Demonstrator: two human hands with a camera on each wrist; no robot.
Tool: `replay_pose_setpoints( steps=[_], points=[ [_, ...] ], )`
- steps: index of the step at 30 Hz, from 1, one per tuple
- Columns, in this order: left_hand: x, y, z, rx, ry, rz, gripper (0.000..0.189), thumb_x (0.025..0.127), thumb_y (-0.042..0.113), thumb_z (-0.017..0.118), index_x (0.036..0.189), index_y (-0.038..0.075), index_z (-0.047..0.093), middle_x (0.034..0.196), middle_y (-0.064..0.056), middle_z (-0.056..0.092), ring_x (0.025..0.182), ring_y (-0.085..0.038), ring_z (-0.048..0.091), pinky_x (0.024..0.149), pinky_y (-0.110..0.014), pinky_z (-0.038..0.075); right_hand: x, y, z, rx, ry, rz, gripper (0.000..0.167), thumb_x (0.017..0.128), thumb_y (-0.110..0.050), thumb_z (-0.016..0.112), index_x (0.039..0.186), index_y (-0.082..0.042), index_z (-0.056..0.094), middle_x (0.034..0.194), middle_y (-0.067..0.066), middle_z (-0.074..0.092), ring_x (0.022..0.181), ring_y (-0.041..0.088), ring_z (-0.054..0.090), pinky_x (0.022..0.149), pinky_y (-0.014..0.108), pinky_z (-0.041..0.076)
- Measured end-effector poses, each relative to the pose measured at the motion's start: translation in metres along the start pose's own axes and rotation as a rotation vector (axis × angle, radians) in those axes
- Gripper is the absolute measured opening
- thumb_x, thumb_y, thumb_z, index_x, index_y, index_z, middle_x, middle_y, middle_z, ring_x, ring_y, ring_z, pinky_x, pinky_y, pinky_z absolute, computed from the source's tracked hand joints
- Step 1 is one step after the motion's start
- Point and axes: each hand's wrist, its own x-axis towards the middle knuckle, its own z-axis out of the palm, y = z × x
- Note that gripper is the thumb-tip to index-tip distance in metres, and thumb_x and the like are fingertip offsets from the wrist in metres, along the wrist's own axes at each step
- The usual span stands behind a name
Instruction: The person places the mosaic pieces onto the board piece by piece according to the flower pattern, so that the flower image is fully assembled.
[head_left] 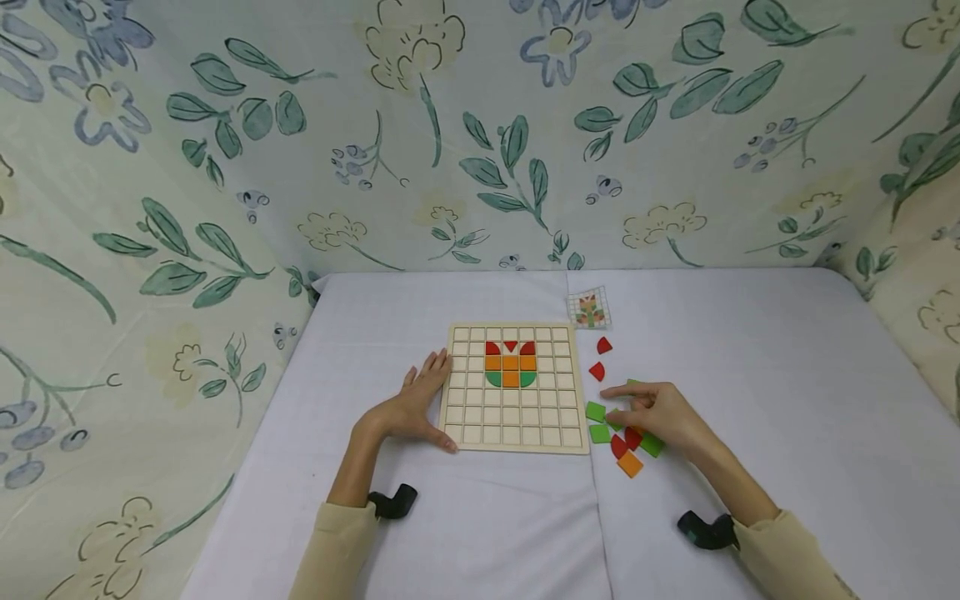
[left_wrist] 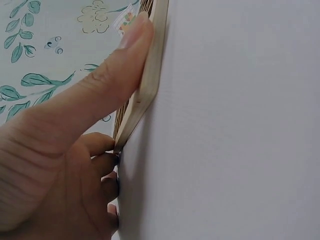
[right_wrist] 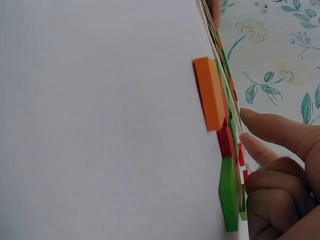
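A pale wooden grid board lies on the white cloth. Near its top, red, orange and green tiles form a tulip shape. My left hand rests against the board's lower left corner, fingers along the left edge and thumb at the near edge. In the left wrist view, the thumb touches the wooden rim. To the right of the board, my right hand is over loose tiles, thumb and index finger apart, other fingers curled. Nothing shows between them in the right wrist view. The hand partly hides some green tiles.
A small pattern card lies beyond the board's upper right corner. Two red quarter-round tiles sit below it. An orange square is nearest me in the loose group, beside red pieces. Flowered fabric hangs behind the table.
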Motion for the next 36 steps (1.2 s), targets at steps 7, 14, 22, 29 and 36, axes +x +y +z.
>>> replay_pose_setpoints(
  steps=[7,14,22,29,36],
  points=[
    [-0.001,0.001,-0.001,0.003,-0.007,-0.006,0.148,0.064,0.039,0.099,0.165,0.003,-0.003,0.174,-0.014,-0.011,0.162,-0.033,-0.015,0.132,-0.058,-0.007,-0.002,-0.001,0.004,0.002,0.007,0.007,0.045,0.086,-0.026,0.085,0.125,-0.005,0.074,0.057,-0.003,0.034,0.051,0.011,0.033,0.047,0.024,0.028],
    [0.000,0.001,-0.001,0.000,-0.012,0.001,0.147,0.065,0.039,0.099,0.165,0.002,-0.003,0.174,-0.014,-0.011,0.162,-0.033,-0.015,0.132,-0.058,-0.008,0.000,-0.003,0.009,-0.022,0.020,0.005,0.043,0.085,-0.025,0.085,0.121,-0.004,0.076,0.056,-0.004,0.034,0.051,0.011,0.031,0.046,0.024,0.025],
    [0.001,0.002,-0.001,0.006,-0.010,-0.002,0.147,0.064,0.039,0.099,0.165,0.002,-0.002,0.174,-0.014,-0.010,0.162,-0.033,-0.014,0.131,-0.058,-0.008,0.005,-0.003,0.010,-0.024,0.026,0.020,0.040,0.087,-0.025,0.083,0.121,-0.004,0.076,0.056,-0.004,0.034,0.051,0.012,0.033,0.047,0.023,0.025],
    [0.002,-0.001,0.000,0.013,-0.003,0.003,0.148,0.064,0.040,0.099,0.165,0.002,-0.001,0.174,-0.014,-0.010,0.162,-0.033,-0.014,0.131,-0.059,-0.007,0.008,-0.005,0.007,-0.029,0.050,0.058,0.039,0.089,-0.025,0.082,0.123,-0.006,0.075,0.058,-0.002,0.039,0.052,0.014,0.039,0.046,0.022,0.029],
    [0.001,0.000,0.001,0.010,-0.004,-0.007,0.147,0.064,0.040,0.099,0.166,0.003,-0.001,0.175,-0.013,-0.010,0.162,-0.032,-0.014,0.132,-0.058,-0.007,0.010,-0.008,0.006,-0.013,0.100,0.094,0.044,0.090,-0.028,0.081,0.127,-0.006,0.073,0.059,-0.001,0.038,0.056,0.015,0.041,0.048,0.024,0.032]
  ],
)
